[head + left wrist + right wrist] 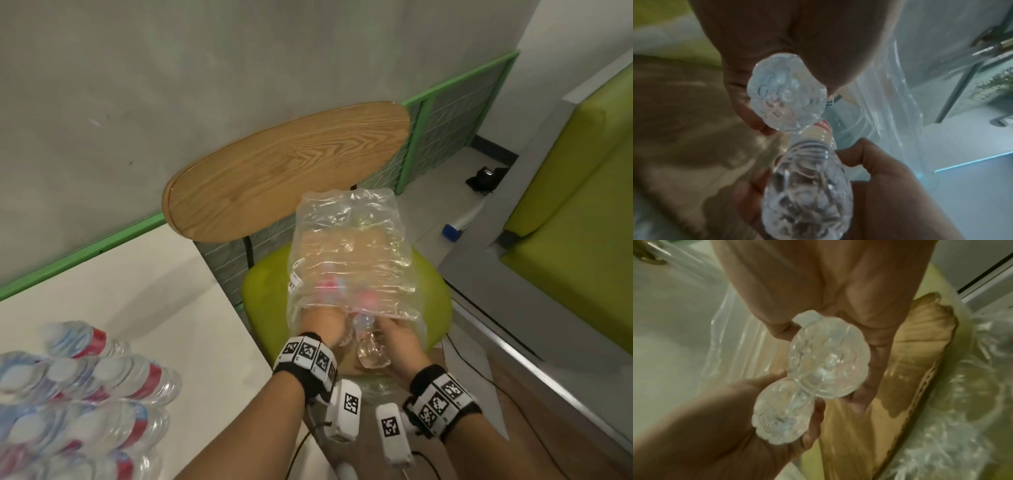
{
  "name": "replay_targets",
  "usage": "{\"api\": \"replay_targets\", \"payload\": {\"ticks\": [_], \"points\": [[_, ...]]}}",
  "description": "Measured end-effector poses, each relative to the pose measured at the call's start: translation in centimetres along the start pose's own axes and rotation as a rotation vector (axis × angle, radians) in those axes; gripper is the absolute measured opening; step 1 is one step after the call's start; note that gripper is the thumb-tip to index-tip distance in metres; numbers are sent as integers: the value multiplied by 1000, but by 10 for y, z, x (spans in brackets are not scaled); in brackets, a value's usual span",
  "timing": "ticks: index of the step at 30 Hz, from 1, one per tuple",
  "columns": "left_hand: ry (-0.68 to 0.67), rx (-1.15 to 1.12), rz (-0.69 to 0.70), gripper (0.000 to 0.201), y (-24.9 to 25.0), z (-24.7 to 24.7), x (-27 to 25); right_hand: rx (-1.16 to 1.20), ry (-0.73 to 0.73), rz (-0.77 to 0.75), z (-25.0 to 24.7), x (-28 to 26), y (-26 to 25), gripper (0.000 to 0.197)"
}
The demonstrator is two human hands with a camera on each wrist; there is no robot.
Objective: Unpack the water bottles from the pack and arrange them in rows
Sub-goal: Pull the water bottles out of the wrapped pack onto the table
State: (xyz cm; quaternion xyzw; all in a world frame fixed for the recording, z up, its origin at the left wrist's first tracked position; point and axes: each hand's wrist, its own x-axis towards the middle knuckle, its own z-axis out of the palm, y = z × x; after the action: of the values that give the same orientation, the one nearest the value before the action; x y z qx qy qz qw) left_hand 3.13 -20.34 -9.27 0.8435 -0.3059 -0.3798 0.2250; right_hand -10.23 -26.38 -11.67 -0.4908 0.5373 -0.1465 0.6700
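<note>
A clear shrink-wrap pack (352, 246) with a cardboard tray (910, 369) inside lies on a green chair seat (267, 291). Both hands are at its torn near end. My left hand (323, 325) reaches under the wrap and grips a clear water bottle (787, 92) by its base end. Beside it, my right hand (400, 335) grips a second bottle (371, 349), whose base points toward me. The two bottle bases touch side by side in the right wrist view, the left hand's bottle (783, 415) lower than the right hand's bottle (828, 363). Red-labelled bottles show blurred through the wrap.
Several unpacked bottles (85, 387) with red and blue labels stand grouped on the white table (154, 291) at lower left. The chair's wooden back (284, 171) rises behind the pack. A green sofa (582, 205) is at the right, with cables on the floor.
</note>
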Motion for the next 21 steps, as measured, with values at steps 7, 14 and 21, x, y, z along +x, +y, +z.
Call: {"api": "replay_targets", "payload": {"ticks": [7, 14, 21], "points": [[-94, -208, 137, 27, -34, -16, -69, -298, -131, 104, -23, -31, 6, 35], [-168, -69, 198, 48, -99, -59, -159, -431, -446, 51, -19, -103, -8, 39], [-94, -389, 193, 57, -174, -88, -263, -507, -650, -57, 41, -165, 10, 34]]}}
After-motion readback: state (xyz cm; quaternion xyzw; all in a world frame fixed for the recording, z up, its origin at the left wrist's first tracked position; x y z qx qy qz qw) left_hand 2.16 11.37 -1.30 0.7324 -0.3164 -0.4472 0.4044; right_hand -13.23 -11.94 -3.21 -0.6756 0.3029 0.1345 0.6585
